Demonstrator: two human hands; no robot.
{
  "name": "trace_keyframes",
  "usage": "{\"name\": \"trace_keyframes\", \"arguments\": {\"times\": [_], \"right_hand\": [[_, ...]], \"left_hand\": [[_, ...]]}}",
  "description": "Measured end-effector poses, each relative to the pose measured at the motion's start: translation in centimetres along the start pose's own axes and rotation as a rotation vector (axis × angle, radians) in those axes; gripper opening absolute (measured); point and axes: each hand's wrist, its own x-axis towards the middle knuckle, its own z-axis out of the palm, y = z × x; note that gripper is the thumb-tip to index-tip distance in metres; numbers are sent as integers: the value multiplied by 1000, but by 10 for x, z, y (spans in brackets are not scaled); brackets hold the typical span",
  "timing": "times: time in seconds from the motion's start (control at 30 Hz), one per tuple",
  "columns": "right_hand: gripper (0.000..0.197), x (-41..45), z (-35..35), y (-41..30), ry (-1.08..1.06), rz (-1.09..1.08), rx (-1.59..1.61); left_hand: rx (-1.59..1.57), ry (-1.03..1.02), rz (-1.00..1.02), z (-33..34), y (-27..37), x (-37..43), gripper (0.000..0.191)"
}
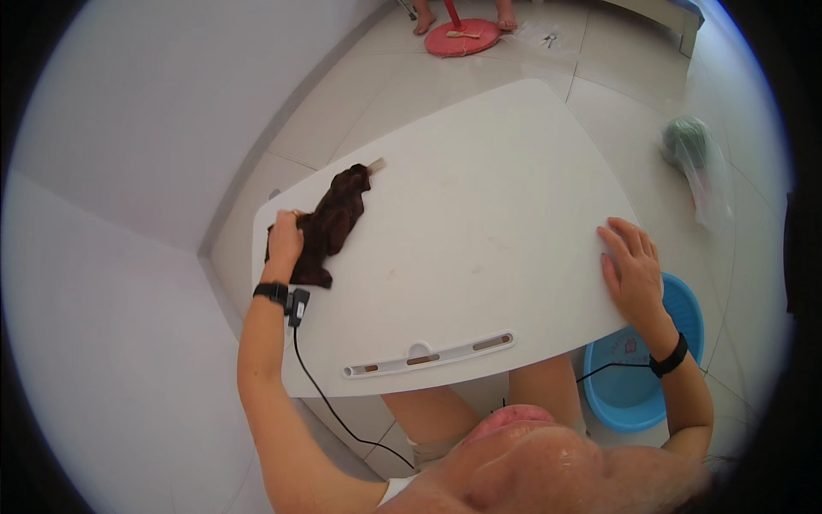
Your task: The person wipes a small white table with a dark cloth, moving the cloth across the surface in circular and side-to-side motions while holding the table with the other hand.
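A crumpled dark brown cloth (331,215) with a pale strip (377,166) at its far end lies at the left side of a white tabletop (462,212). My left hand (284,239) is curled over the cloth's left part, its fingertips mostly hidden. A black band with a small dark device (298,307) sits on that wrist, and a cable runs down from it. At the table's right edge rests my right hand (632,270), palm down and holding nothing, its fingers slightly apart. A black band (669,356) circles this wrist too.
A slotted white holder (430,355) is set along the table's near edge. Below the right edge stands a blue plastic basin (626,385). On the floor are a green round object in a plastic bag (690,144), a red round base (459,42) and another person's feet (506,21).
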Motion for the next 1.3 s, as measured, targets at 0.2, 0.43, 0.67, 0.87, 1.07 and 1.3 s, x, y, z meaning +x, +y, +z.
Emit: {"name": "trace_keyframes", "arguments": {"times": [0.2,0.43,0.67,0.87,1.07,1.3], "right_hand": [[37,-7,-12,-8,27,-8,-21],[34,-16,2,4,70,-16,-9],[36,-13,1,-1,66,-27,-6],[35,-21,10,6,102,-12,-51],[38,-18,14,1,57,-18,-82],[39,-9,16,5,45,-22,-14]], "left_hand": [[-453,-96,-104,-53,49,-12,44],[-1494,588,-419,-198,81,23,48],[-757,50,268,-87,203,-51,50],[-191,-215,663,-27,249,-88,60],[-193,-313,536,-13,264,4,60],[-198,-246,474,-5,270,6,52]]}}
